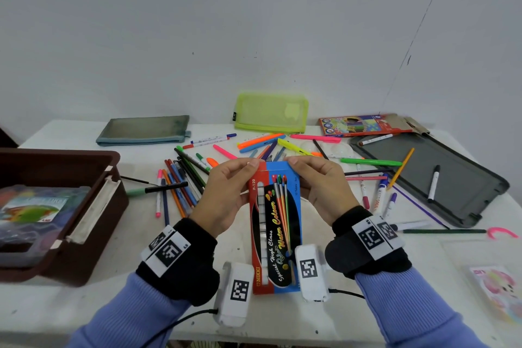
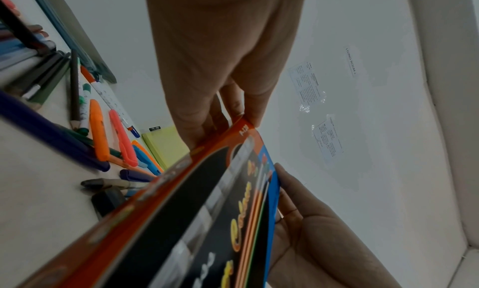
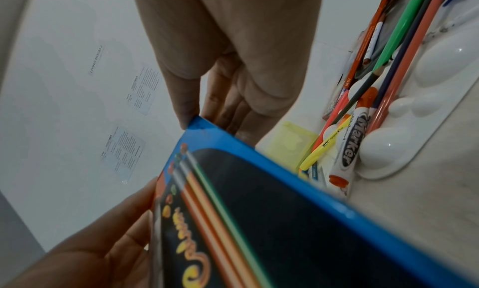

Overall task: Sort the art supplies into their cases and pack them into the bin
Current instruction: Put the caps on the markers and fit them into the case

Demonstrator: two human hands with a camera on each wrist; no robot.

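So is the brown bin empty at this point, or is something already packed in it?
Not empty. The brown bin already holds a clear plastic case with a colourful printed insert; nothing else inside is discernible.

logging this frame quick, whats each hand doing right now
Left hand: grips the red left edge of the red and blue cardboard watercolour box.
Right hand: grips the same box's blue right edge.
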